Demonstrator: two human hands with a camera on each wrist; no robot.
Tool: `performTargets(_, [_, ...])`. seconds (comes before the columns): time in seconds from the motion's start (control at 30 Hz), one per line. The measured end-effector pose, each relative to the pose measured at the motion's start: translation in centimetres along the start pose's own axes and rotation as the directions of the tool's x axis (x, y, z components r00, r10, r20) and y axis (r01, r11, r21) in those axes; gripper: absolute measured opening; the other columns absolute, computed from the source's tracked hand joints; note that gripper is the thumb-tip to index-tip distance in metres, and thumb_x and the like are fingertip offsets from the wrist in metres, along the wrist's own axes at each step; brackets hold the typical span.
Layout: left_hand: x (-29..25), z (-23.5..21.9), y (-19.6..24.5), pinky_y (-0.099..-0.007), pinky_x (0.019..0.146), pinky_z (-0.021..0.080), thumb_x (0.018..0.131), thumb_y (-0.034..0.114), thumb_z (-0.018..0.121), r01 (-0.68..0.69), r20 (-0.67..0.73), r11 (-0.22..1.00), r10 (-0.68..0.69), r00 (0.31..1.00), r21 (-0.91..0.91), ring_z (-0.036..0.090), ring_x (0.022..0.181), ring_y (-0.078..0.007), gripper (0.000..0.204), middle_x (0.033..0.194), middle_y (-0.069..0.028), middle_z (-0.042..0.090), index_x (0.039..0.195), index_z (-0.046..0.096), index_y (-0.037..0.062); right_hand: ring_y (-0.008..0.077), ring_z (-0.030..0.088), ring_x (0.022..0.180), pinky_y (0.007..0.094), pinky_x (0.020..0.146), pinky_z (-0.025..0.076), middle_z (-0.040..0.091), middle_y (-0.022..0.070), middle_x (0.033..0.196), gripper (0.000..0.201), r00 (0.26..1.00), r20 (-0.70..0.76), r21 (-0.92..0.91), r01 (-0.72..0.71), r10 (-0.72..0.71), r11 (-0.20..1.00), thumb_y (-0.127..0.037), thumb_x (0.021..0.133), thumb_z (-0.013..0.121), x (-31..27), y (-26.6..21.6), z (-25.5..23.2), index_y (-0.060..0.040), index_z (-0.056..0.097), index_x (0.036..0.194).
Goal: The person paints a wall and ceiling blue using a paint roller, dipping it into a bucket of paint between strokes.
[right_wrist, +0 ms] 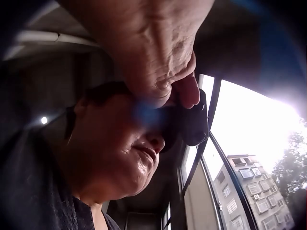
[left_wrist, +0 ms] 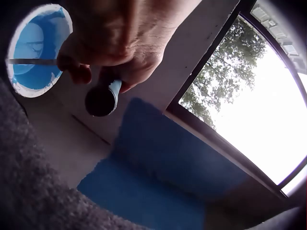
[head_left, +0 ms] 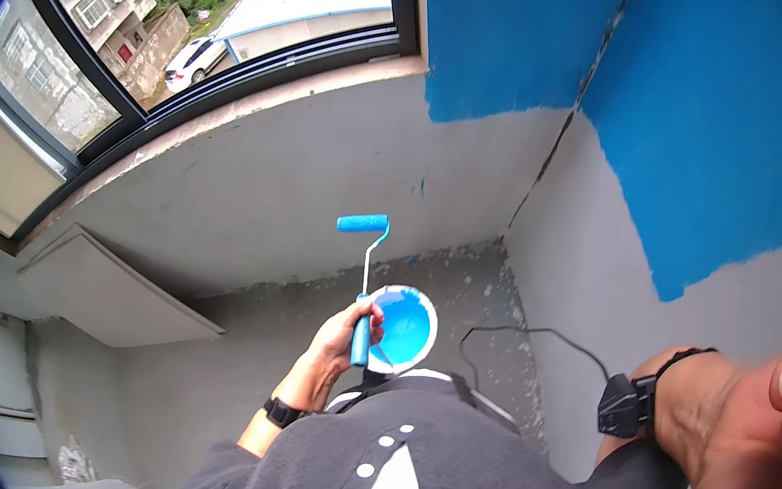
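Observation:
My left hand (head_left: 333, 337) grips a small paint roller (head_left: 360, 343) by its blue handle, the blue-coated sleeve pointing up and away. Beside that hand hangs a white-rimmed bucket (head_left: 432, 334) with blue paint inside. In the left wrist view the bucket's handle (left_wrist: 34, 62) runs across the opening to the curled fingers, and the dark end of the roller handle (left_wrist: 100, 102) faces the camera. My right hand (head_left: 753, 461) is raised beside the head; in the right wrist view its fingertips are at a black head-worn device (right_wrist: 195, 125). I cannot tell whether they pinch it.
Blue paint (head_left: 735, 104) covers the upper walls, with bare grey wall below. A window (head_left: 267, 59) is at upper left. A pale board (head_left: 115, 299) leans under it. A black cable (head_left: 540, 331) runs to the right wrist's camera (head_left: 625, 406).

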State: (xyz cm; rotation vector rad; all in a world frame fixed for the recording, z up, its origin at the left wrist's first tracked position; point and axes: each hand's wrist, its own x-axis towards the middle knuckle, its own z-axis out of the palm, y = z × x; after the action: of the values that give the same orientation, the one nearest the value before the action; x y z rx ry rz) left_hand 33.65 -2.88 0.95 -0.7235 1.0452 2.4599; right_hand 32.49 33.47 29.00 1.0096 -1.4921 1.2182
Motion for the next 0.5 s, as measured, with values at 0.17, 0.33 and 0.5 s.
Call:
performTargets(0.17, [-0.2,-0.1,1.2,-0.0264,0.064,0.047,0.084,0.023,0.052,0.022,0.004,0.997,-0.022,1.000,0.069,0.054,0.067,-0.0151,0.019,0.073,-0.0028,0.056,0.078,0.057,0.0058,0.0193,0.049,0.066,0.0271,0.049,0.041,0.048,0.0170,0.097,0.060,0.996,-0.015,-0.027,0.089,-0.089,0.996,-0.038,0.079,0.055,2.0,-0.1,3.6,0.0082,0.037,0.113])
performTargets(0.33, [0.6,-1.3,2.0,-0.0289,0.065,0.047,0.084,0.025,0.052,-0.030,0.016,0.990,0.028,0.999,0.135,0.054,0.064,-0.0171,0.023,0.072,-0.0055,0.056,0.079,0.056,0.0034,0.0196,0.050,0.066,0.0272,0.048,0.042,0.048,0.0175,0.098,0.057,0.989,-0.039,-0.061,0.139,-0.141,0.988,-0.037,0.080,0.054,3.1,0.4,7.0,0.0071,0.038,0.113])
performTargets(0.5, [0.4,-1.1,3.7,-0.0254,0.059,0.044,0.082,0.028,0.055,-0.034,-0.044,0.980,0.044,0.998,0.197,0.052,0.060,-0.0154,0.024,0.065,-0.0031,0.054,0.074,0.057,0.0057,0.0200,0.051,0.066,0.0274,0.048,0.042,0.049,0.0181,0.099,0.055,0.982,-0.085,-0.153,0.152,-0.166,0.977,-0.035,0.081,0.053,2.4,-1.0,6.7,0.0061,0.038,0.113])
